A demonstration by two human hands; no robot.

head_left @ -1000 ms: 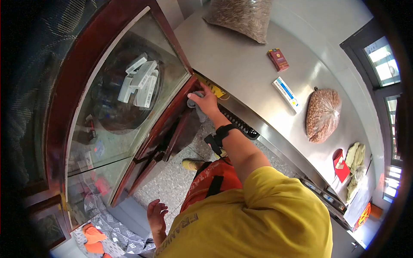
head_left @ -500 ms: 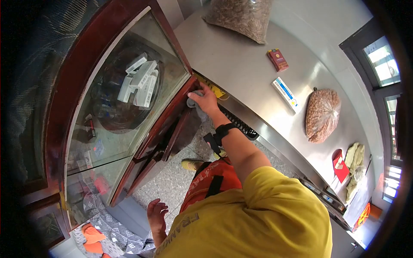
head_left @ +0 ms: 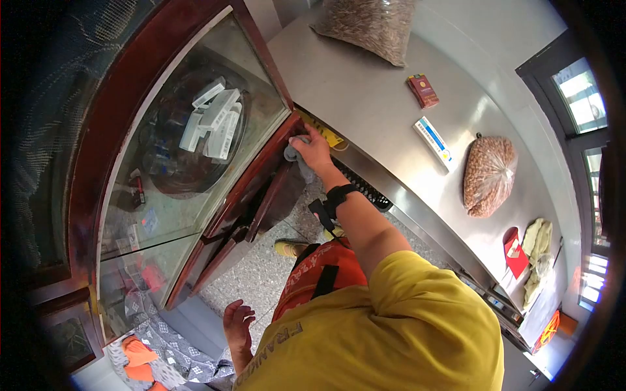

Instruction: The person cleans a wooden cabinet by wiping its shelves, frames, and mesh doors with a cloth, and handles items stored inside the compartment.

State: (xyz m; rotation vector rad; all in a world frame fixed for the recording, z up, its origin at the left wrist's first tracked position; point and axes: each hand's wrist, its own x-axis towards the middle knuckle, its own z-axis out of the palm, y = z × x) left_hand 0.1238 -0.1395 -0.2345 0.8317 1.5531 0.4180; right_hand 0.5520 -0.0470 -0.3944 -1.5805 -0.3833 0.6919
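Observation:
My right hand (head_left: 314, 151) is closed on a grey cloth (head_left: 291, 154) and presses it to the edge of the dark red wooden frame (head_left: 228, 202) of a glass-topped cabinet. The cloth hangs partly below my fingers. My left hand (head_left: 238, 324) hangs low at the left of my body, fingers loosely bent and apart, with nothing in it. Under the cabinet glass (head_left: 169, 225), several white boxes (head_left: 218, 111) lie on a round dark tray (head_left: 171, 186).
On the metal counter (head_left: 339, 85) are a large filled bag (head_left: 368, 29), a red pack (head_left: 422, 90), a white-blue box (head_left: 433, 143), a bag of nuts or beans (head_left: 489, 174), a red packet (head_left: 515, 254) and pale gloves (head_left: 537, 247). A black basket (head_left: 362, 189) sits below.
My right thumb has shifted slightly on the grey cloth, and the cloth has moved a little. My left hand has hardly moved. The view has turned very slightly.

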